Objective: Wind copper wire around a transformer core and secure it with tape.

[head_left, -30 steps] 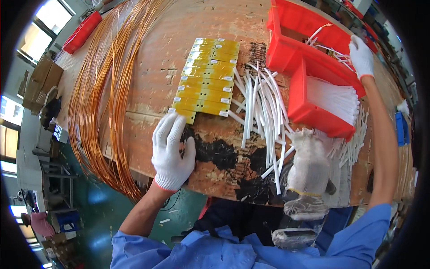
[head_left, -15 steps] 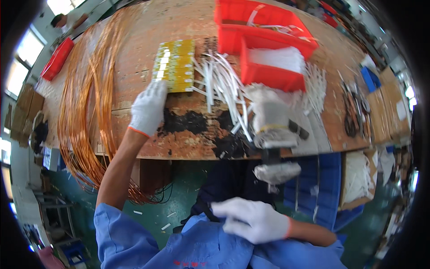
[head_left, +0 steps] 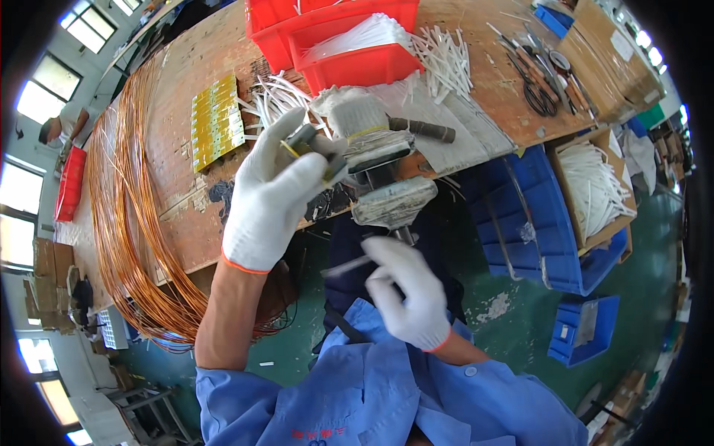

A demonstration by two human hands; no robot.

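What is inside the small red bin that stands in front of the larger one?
The small red bin holds a heap of thin white strips. The heap covers its bottom, so anything lying underneath cannot be seen.

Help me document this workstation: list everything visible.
Bench: one, brown, centre
Wires: many, copper, bench left
Panels: several, yellow, beside wires
Bins: three, red, bench
Tubes: many, white, bench, containers
Fixture: one, whitish, bench edge
Tools: several, mixed, bench right
Crates: several, blue, right
Cartons: several, brown, sides
Person: one, pale top, background
Piece: count unclear, grey, yellow, left hand
Strip: one, pale, blurred, right hand
Left hand: one, white glove, centre
Right hand: one, white glove, lower centre
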